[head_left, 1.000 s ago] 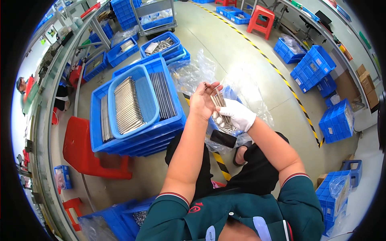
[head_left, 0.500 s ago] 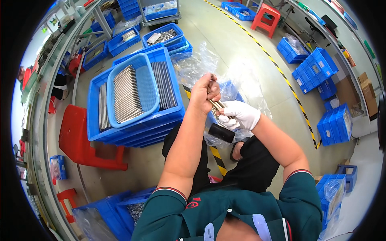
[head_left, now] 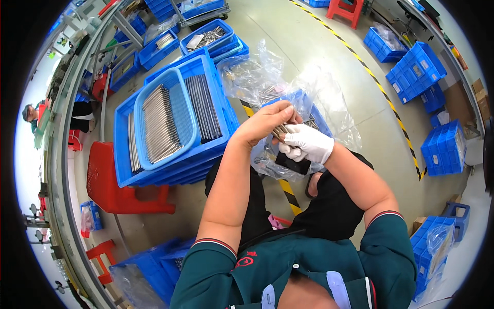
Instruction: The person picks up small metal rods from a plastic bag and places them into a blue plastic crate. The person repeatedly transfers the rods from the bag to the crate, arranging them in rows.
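My bare left hand point(head_left: 268, 122) is curled against my white-gloved right hand point(head_left: 310, 142) in front of my knees. Between them is a small bunch of metal rods point(head_left: 279, 132), with the fingers of both hands closed on it. How many rods there are is hidden. Just beyond my hands is a blue bin point(head_left: 320, 119) lined with clear plastic bag point(head_left: 332, 92), where more metal rods point(head_left: 270, 94) show. A black, flat, phone-like object point(head_left: 294, 164) lies below the gloved hand.
On my left, stacked blue crates point(head_left: 175, 177) carry a light-blue basket point(head_left: 193, 135) of metal rods in a row. A red stool point(head_left: 110, 180) stands beside them. Several blue crates point(head_left: 416, 72) line the right. Yellow-black tape point(head_left: 360, 62) crosses the floor. Another person point(head_left: 32, 114) is far left.
My left hand has come down and turned over the rods, closer to the gloved hand. The rods are now mostly covered. The whole view has shifted slightly, and a person now shows at far left.
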`<action>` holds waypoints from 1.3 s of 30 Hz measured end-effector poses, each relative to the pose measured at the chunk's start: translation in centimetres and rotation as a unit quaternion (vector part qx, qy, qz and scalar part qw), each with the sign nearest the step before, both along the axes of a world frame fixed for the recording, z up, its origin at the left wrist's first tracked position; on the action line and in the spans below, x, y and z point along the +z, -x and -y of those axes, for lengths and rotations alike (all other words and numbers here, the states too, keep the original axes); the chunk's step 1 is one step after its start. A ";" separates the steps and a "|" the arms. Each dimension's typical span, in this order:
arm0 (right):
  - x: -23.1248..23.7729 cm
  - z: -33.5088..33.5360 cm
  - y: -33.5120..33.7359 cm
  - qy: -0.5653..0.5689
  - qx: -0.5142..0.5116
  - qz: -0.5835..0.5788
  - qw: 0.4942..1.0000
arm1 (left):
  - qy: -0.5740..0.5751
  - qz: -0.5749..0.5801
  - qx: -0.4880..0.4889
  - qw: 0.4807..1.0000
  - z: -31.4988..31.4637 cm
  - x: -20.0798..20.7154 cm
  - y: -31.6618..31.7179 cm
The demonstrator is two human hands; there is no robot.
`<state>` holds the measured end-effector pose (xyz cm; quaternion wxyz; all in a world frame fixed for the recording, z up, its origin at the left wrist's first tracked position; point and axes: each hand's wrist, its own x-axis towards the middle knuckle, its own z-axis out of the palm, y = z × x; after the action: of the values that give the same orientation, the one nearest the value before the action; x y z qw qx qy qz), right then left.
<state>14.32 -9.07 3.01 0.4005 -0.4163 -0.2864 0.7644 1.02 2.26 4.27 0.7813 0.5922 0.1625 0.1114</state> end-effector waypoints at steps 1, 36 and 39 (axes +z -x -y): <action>0.1 0.0 -0.1 -0.002 -0.013 0.008 1.000 | 0.031 0.018 0.015 0.999 0.0 0.1 -0.2; 1.1 0.3 -2.5 -0.252 -0.199 0.513 0.796 | 0.318 0.156 0.138 0.925 0.2 -3.0 0.0; 1.3 0.3 -2.2 -0.262 -0.195 0.555 0.765 | 0.326 0.149 0.140 0.923 0.6 -2.9 -0.3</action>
<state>16.54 -9.37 4.26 0.4057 -0.6937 -0.5603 0.2005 1.34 1.71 1.39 0.9229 0.2521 0.1532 0.2475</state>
